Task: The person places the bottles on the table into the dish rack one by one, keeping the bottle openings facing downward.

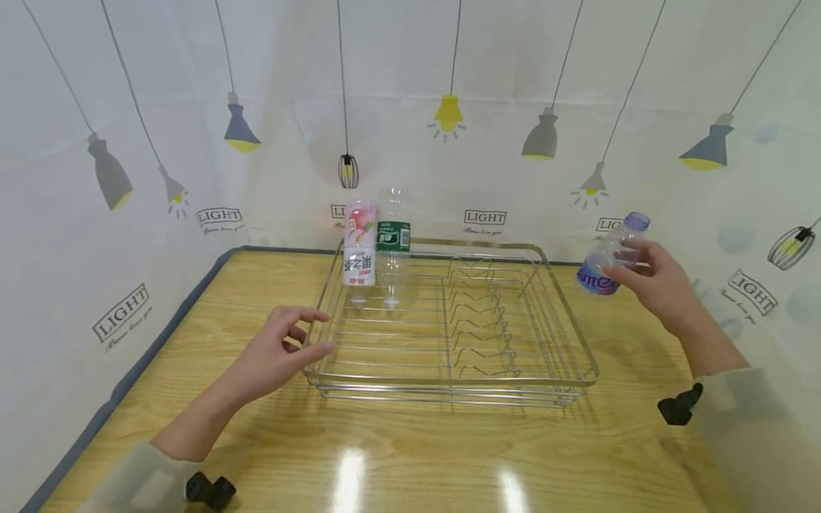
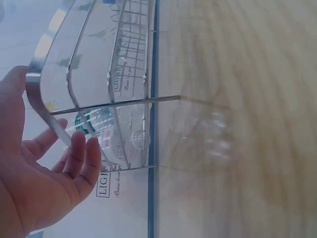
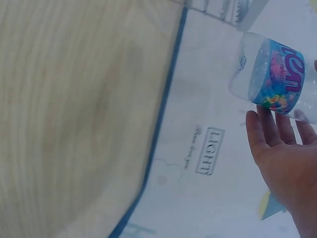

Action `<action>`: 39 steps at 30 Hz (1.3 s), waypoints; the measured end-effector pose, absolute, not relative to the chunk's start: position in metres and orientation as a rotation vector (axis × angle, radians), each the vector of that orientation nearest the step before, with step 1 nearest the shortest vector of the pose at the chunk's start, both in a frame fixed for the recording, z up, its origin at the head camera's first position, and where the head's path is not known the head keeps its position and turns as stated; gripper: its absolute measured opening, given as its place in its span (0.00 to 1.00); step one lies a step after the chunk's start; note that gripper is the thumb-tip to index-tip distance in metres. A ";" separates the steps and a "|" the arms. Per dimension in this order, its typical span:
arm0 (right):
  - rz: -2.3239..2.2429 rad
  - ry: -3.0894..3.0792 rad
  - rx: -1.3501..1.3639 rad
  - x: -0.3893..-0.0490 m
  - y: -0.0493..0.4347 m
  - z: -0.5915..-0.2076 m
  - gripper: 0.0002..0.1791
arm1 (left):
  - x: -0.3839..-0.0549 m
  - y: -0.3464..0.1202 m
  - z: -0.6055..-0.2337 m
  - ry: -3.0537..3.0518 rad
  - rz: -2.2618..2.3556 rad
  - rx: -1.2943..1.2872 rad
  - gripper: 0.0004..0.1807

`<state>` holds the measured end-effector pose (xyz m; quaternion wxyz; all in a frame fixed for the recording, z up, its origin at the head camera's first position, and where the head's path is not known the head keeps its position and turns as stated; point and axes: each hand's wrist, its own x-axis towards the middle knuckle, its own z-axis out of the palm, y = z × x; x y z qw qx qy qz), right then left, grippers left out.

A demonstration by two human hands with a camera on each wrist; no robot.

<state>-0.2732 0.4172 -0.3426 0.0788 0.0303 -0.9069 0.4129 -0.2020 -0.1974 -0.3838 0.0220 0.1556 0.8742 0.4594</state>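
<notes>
In the head view my right hand grips a clear plastic bottle with a blue-purple label, right of the wire dish rack. The bottle tilts, its neck up and to the right, and appears off the tabletop. At the rack's left side is my left hand, thumb and fingers spread around the rim, holding nothing; whether it touches the wire is hard to tell. Inside the rack's back left, a pink-and-white labelled bottle and a clear green-labelled bottle sit side by side, necks downward.
The rack stands on a wood-grain table, with a row of wire plate dividers in its right half. A white backdrop printed with lamps rises behind and along both sides of the table.
</notes>
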 end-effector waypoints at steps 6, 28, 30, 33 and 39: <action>1.318 -2.611 0.212 -0.263 0.392 -0.314 0.39 | -0.206 -0.200 -0.369 2.792 1.452 0.500 0.26; 1.389 -2.685 0.782 -0.229 0.259 -0.293 0.33 | -0.239 -0.094 -0.319 2.433 1.703 0.840 0.31; 1.351 -2.688 0.835 -0.228 0.252 -0.296 0.33 | -0.241 -0.085 -0.317 2.405 1.690 0.849 0.32; 1.297 -2.700 0.891 -0.228 0.245 -0.300 0.33 | -0.243 -0.074 -0.314 2.335 1.693 0.872 0.35; 1.240 -2.739 0.981 -0.227 0.236 -0.301 0.32 | -0.243 -0.059 -0.310 2.225 1.689 0.920 0.38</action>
